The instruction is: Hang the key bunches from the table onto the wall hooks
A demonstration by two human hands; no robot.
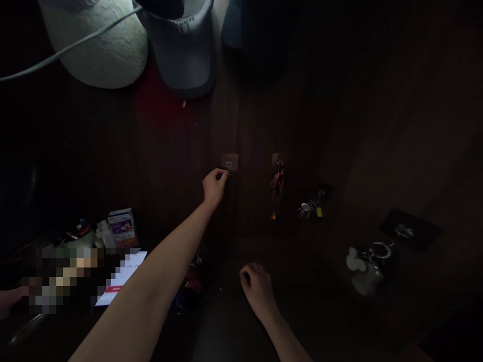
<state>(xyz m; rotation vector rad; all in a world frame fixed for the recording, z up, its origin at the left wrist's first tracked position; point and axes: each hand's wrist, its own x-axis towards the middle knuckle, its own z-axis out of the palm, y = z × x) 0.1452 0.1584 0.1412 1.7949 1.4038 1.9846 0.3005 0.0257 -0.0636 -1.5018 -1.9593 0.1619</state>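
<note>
My left hand (215, 187) reaches up to a dark wooden panel, thumb and forefinger pinched together. A small metal loop (228, 173) shows at the fingertips, just beneath a wall hook (229, 164) on a square adhesive pad. Whether that loop is part of the hook or something held, I cannot tell. Lower down, my right hand (258, 286) is loosely curled with nothing visible in it. To the right of my left hand, a red lanyard (278, 186) hangs from another hook. Beyond it hangs a bunch of keys (306, 207) with a yellow tag (319, 212).
Caps hang above, among them a pale cap (101, 45) and a grey cap (184, 60); a white cable (75, 44) crosses them. At right, a key ring (381, 250) with charms hangs from a hook. Lower left are small boxes (123, 226) and a white printed sheet (126, 276).
</note>
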